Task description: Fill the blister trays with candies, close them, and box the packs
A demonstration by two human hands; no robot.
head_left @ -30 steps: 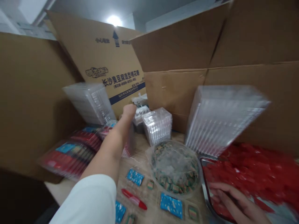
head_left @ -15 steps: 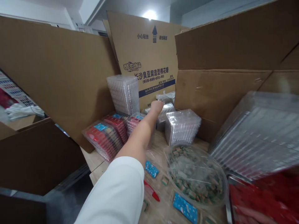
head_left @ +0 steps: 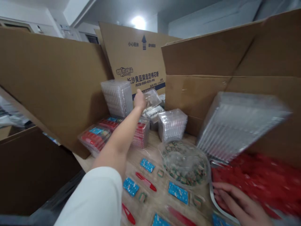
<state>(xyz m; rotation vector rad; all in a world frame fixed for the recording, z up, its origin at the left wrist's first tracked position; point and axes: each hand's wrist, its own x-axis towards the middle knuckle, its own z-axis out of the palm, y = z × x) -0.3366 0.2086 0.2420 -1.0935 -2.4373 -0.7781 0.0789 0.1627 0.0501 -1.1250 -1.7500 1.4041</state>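
My left hand (head_left: 140, 99) reaches to the back of the table, closed at the edge of a tilted clear plastic tray (head_left: 152, 97). Just below that tray lies a pile of similar clear trays (head_left: 154, 113). At the lower right, my right hand (head_left: 240, 202) is over a metal tray (head_left: 213, 196) heaped with red plastic pieces (head_left: 261, 179). Its fingers are pressed together; what they hold is blurred. Blue packets (head_left: 178, 192), long red plastic pieces (head_left: 145, 181) and small green-edged packets (head_left: 142, 197) lie in groups on the table between my hands.
A round clear tub (head_left: 185, 163) holds many small green-edged packets. Stacked clear trays (head_left: 117, 97) stand at back left, another stack (head_left: 172, 124) behind the tub, a larger one (head_left: 240, 125) leans right. Filled red packs (head_left: 94, 138) sit left. Cardboard walls (head_left: 199, 91) surround the table.
My left hand now has a clear tray raised and tilted at the back. My right hand shows more fully over the red pieces. The view has shifted, showing more of the tabletop.
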